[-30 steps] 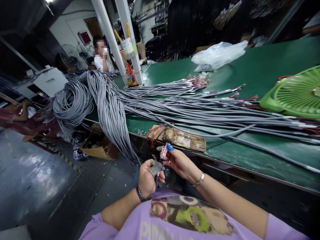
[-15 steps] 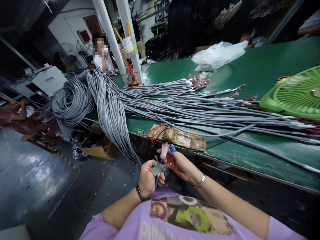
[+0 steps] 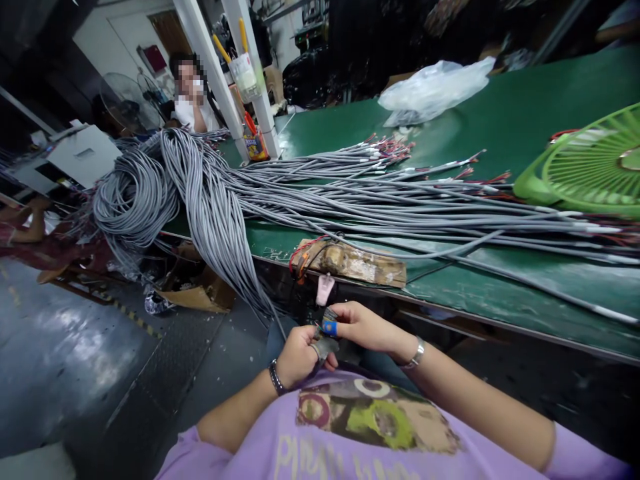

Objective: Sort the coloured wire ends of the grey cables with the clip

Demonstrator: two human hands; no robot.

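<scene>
My left hand (image 3: 299, 357) is closed round the end of a grey cable, mostly hidden by the fingers; a worn grey cover wraps its thumb. My right hand (image 3: 357, 327) meets it from the right, thumb and forefinger pinched at the cable's thin wires (image 3: 319, 327), of which only a tiny bit shows. Blue tape wraps the right thumb, and a grey cover sits on a finger. Just above both hands, a pale pink piece (image 3: 325, 290) hangs at the table edge, touched by neither hand. Behind it lies a worn wooden board (image 3: 360, 263) with red and black leads.
Grey cables (image 3: 320, 200) spread in a thick bundle over the green table (image 3: 530, 293), some drooping off its front edge. A green fan (image 3: 590, 167) stands right, a clear plastic bag (image 3: 435, 90) farther back. A person (image 3: 193, 100) sits beyond the white posts.
My right hand has come down from beside the pink piece to the wires at my left hand. The coloured wires that stood fanned out are now mostly covered by fingers.
</scene>
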